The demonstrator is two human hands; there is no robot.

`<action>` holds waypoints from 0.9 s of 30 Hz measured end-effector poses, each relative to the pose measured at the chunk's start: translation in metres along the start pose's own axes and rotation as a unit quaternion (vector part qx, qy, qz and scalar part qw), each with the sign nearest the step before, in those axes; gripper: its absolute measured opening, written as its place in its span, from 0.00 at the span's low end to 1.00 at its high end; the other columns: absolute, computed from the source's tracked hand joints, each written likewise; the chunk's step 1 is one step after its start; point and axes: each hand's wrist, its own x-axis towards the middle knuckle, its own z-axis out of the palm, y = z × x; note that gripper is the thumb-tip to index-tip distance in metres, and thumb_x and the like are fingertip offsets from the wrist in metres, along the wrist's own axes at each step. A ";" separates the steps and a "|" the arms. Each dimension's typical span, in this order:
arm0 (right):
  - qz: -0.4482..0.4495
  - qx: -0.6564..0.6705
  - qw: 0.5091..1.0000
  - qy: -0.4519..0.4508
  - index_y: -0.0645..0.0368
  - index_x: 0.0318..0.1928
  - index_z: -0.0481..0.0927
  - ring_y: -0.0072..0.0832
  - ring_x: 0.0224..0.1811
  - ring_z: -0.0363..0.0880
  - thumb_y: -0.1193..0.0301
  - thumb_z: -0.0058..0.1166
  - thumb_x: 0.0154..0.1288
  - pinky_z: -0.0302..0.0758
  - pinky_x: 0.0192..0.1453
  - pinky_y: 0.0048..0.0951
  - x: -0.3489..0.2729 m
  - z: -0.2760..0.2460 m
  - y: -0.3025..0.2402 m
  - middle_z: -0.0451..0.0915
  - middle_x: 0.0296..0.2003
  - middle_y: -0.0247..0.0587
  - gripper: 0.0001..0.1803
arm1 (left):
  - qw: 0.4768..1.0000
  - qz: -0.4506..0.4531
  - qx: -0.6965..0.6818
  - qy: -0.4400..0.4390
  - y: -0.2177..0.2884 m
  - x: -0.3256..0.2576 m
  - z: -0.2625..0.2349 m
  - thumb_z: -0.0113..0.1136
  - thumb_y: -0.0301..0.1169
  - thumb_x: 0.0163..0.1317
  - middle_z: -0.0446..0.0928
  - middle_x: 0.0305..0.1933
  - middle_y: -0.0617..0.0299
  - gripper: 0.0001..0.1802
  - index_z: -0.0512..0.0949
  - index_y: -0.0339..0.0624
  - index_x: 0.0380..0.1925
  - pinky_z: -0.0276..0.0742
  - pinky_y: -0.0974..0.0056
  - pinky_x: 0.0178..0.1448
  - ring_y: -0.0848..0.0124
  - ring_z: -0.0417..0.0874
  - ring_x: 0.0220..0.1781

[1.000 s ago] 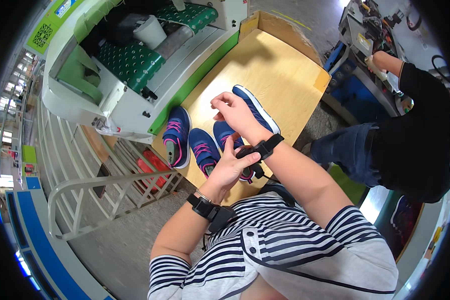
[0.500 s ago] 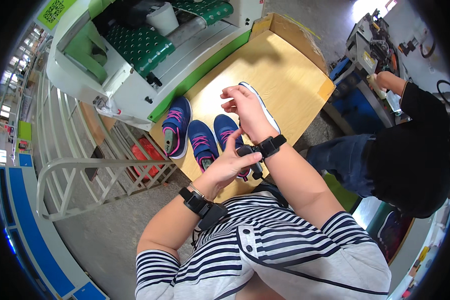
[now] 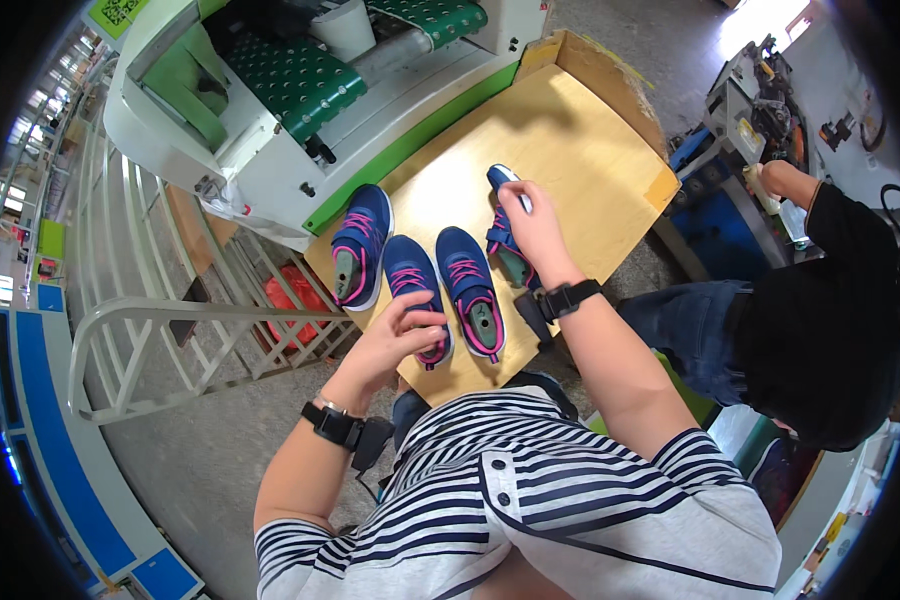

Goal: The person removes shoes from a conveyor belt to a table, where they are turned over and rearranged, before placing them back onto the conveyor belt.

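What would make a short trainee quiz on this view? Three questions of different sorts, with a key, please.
1. How many navy shoes lie on the wooden tabletop?
2. True or false: in this view, the left hand covers part of the second shoe from the left.
3. Which shoe is the right hand at, counting from the left?
a) first
b) third
c) fourth

Key: 1. Four. 2. True. 3. c.
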 end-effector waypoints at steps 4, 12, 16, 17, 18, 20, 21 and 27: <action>-0.193 -0.361 0.908 0.091 0.52 0.65 0.70 0.53 0.59 0.72 0.57 0.65 0.58 0.71 0.59 0.49 -0.041 -0.013 0.026 0.72 0.60 0.55 0.36 | 0.850 0.097 0.485 0.179 -0.023 -0.044 -0.045 0.66 0.29 0.59 0.79 0.53 0.53 0.24 0.73 0.40 0.56 0.77 0.58 0.55 0.60 0.83 0.51; -0.132 -0.449 0.871 -0.148 0.46 0.77 0.49 0.53 0.78 0.43 0.48 0.71 0.48 0.48 0.74 0.66 -0.068 -0.019 0.042 0.43 0.77 0.49 0.60 | 0.760 0.162 0.616 0.131 -0.071 -0.058 -0.059 0.64 0.30 0.56 0.79 0.43 0.50 0.17 0.78 0.37 0.45 0.74 0.52 0.52 0.51 0.79 0.48; -0.114 -0.359 0.907 -0.187 0.52 0.77 0.48 0.48 0.79 0.44 0.50 0.72 0.45 0.44 0.75 0.66 -0.051 -0.041 0.036 0.44 0.77 0.52 0.63 | 0.787 0.163 0.579 0.140 -0.083 -0.055 -0.038 0.65 0.33 0.57 0.79 0.40 0.52 0.16 0.79 0.37 0.44 0.74 0.52 0.50 0.53 0.80 0.46; -0.068 -0.312 0.935 -0.157 0.53 0.77 0.47 0.47 0.79 0.44 0.52 0.74 0.43 0.44 0.75 0.64 -0.042 -0.048 0.038 0.46 0.76 0.53 0.64 | 0.787 0.161 0.580 0.137 -0.086 -0.057 -0.037 0.65 0.33 0.57 0.79 0.40 0.52 0.16 0.79 0.37 0.44 0.74 0.52 0.50 0.53 0.80 0.46; -0.064 -0.243 0.955 -0.159 0.58 0.76 0.48 0.48 0.77 0.50 0.56 0.73 0.45 0.49 0.76 0.55 -0.026 -0.068 0.057 0.51 0.74 0.56 0.62 | 0.790 0.158 0.576 0.137 -0.087 -0.058 -0.036 0.64 0.33 0.58 0.79 0.40 0.52 0.16 0.79 0.37 0.43 0.74 0.52 0.50 0.53 0.80 0.45; 0.076 0.028 0.984 -0.160 0.62 0.72 0.58 0.50 0.68 0.67 0.58 0.70 0.50 0.65 0.69 0.40 -0.008 -0.098 0.089 0.67 0.65 0.59 0.52 | 0.792 0.162 0.573 0.135 -0.086 -0.052 -0.034 0.64 0.33 0.58 0.79 0.39 0.52 0.15 0.79 0.37 0.43 0.74 0.52 0.49 0.53 0.80 0.44; 0.140 0.059 0.977 -0.151 0.64 0.70 0.61 0.49 0.64 0.72 0.59 0.69 0.52 0.69 0.66 0.36 -0.006 -0.107 0.089 0.72 0.61 0.59 0.48 | 0.803 0.172 0.549 0.156 -0.084 -0.052 -0.034 0.63 0.32 0.58 0.79 0.39 0.52 0.14 0.79 0.37 0.42 0.74 0.53 0.50 0.53 0.80 0.44; 0.170 0.091 0.981 0.024 0.67 0.57 0.74 0.36 0.50 0.80 0.63 0.64 0.59 0.75 0.57 0.33 -0.027 -0.066 0.074 0.82 0.48 0.49 0.29 | 0.790 0.296 0.504 0.186 -0.018 0.000 -0.013 0.63 0.30 0.63 0.81 0.39 0.51 0.11 0.81 0.36 0.43 0.77 0.60 0.50 0.58 0.84 0.43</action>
